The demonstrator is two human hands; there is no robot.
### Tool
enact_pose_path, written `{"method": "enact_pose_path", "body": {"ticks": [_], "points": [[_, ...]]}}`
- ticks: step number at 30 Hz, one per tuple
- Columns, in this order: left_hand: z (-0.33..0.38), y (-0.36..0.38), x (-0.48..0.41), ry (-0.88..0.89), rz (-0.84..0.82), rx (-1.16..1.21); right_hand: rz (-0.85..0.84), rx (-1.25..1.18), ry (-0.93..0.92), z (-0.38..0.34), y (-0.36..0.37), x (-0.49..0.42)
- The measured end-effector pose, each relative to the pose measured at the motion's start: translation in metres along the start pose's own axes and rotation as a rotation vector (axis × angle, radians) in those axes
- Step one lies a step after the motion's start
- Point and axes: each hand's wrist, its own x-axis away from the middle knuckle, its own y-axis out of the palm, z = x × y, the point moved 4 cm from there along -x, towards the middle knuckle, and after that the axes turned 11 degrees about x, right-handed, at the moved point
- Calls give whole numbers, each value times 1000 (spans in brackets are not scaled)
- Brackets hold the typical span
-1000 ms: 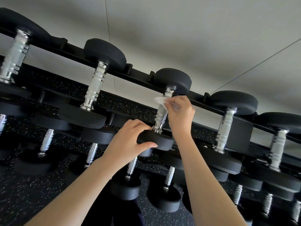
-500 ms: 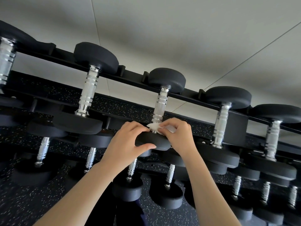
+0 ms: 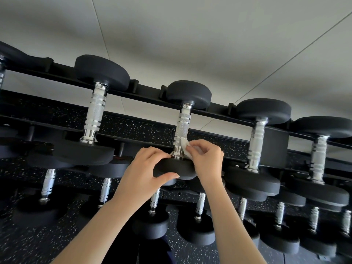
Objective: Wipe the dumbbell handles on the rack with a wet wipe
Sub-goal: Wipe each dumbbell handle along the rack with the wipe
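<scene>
A black dumbbell with a chrome knurled handle (image 3: 182,126) lies on the top tier of the black rack (image 3: 146,94), in the middle of the view. My left hand (image 3: 146,168) grips the near black head (image 3: 177,169) of this dumbbell, thumb under its rim. My right hand (image 3: 206,161) pinches a white wet wipe (image 3: 185,147) against the lower end of the handle, just above the near head. Part of the wipe is hidden under my fingers.
More black dumbbells with chrome handles lie on the top tier to the left (image 3: 95,109) and right (image 3: 257,141). Lower tiers hold several smaller dumbbells (image 3: 198,227). A pale wall rises behind the rack and speckled black flooring lies below.
My right hand slid the wipe down the handle from near the far head to the near end. My left hand kept its grip on the near head.
</scene>
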Motion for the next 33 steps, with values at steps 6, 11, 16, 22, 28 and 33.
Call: {"method": "enact_pose_path", "body": {"ticks": [6, 11, 16, 22, 28, 33], "points": [[0, 0, 1, -15, -9, 11, 113, -130, 2, -6, 3, -13], [-1, 0, 1, -24, -10, 21, 182, -176, 14, -13, 6, -30], [0, 0, 1, -33, -17, 25, 223, -235, -1, -27, 5, -50], [-1, 0, 2, -30, -5, 31, 203, -221, -31, -30, 3, -54], [-1, 1, 2, -24, -8, 21, 78, -169, -40, -19, 11, -48], [-3, 2, 2, -23, -3, 26, 25, -190, -59, -25, 16, -55]]}}
